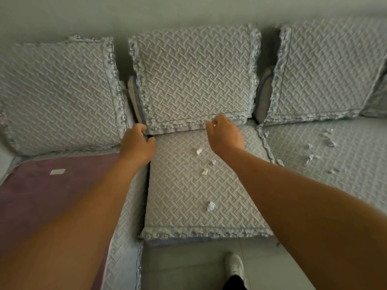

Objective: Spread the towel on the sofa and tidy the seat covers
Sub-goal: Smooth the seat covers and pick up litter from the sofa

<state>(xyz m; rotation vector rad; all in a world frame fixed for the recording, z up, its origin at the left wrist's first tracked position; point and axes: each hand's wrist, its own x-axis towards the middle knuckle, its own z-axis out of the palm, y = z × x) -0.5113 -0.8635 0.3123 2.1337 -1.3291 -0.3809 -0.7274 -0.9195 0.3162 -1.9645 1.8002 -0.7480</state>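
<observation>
A purple towel (41, 197) lies spread flat on the left sofa seat, a small white label on it. The middle seat cover (188, 195) is a grey quilted cloth with a lace hem. The middle back cushion cover (192, 74) stands behind it. My left hand (137, 146) grips the lower left corner of that back cover where it meets the seat. My right hand (224, 135) pinches the back cover's lace bottom edge further right. Both arms reach forward over the seat.
Small crumpled paper scraps (210, 206) lie on the middle seat and several more on the right seat cover (314, 155). Left back cushion (58, 95) and right back cushion (326, 68) lean on the wall. My white shoe (234, 264) stands on the tiled floor.
</observation>
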